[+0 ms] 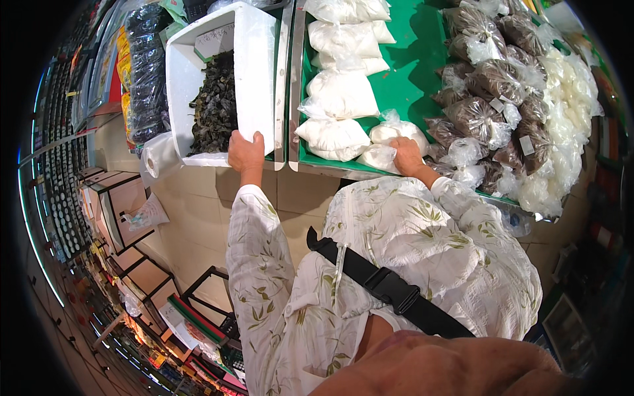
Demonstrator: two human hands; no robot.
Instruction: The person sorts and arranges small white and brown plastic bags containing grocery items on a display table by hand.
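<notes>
Bright, even indoor light; heavy fisheye warp; black corners.

Light falls from overhead, flat and white. White bags [340, 96] on the green shelf [403, 72] run close to overexposed, with glare on their plastic; the pale heap at far right [561, 112] loses detail. Soft dark shadows lie on the green between the bags. The white foam box [254, 72] reads bright, its dark contents [214, 105] murky. Centre is sharp: the right hand [408, 155], the left hand [246, 152] and the leaf-print sleeves [396, 231] are crisp. The near skin-toned blur [436, 366] at the bottom edge is out of focus. Left-side shelving [63, 198] bends strongly, smeared and dim toward the rim.
</notes>
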